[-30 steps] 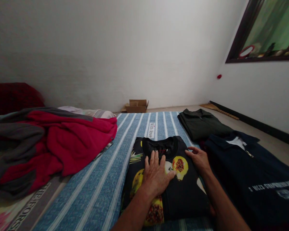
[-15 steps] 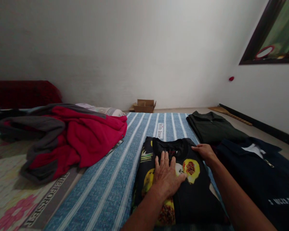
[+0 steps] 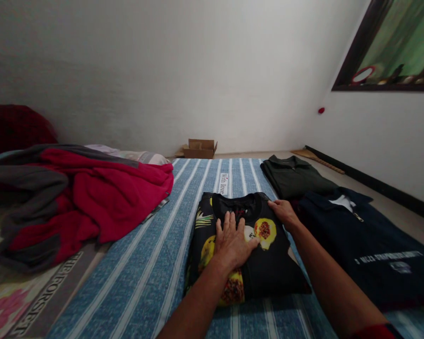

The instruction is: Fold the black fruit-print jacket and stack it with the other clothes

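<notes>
A folded black shirt (image 3: 268, 270) with a yellow fruit print lies in front of me, its round collar facing the far wall. My left hand (image 3: 232, 239) rests flat on its chest, fingers spread just below the collar. At the right shoulder, my right hand (image 3: 283, 213) has its fingers closed on the shirt's edge. A dark navy zip-neck top (image 3: 342, 245) lies folded to the right of that forearm. Beyond it is a folded dark green collared garment (image 3: 289, 176).
Beneath the shirt stretches a blue and white striped sheet (image 3: 155, 249). A crumpled pink and grey fleece garment (image 3: 106, 193) lies on the left, with a dark red item (image 3: 16, 127) behind. A cardboard box (image 3: 199, 149) stands by the far wall, a wooden-handled brush (image 3: 318, 160) at the right.
My view has turned slightly to the right, so everything sits further left. The shirt's lower edge now shows above the striped sheet. Both hands keep their places on the shirt.
</notes>
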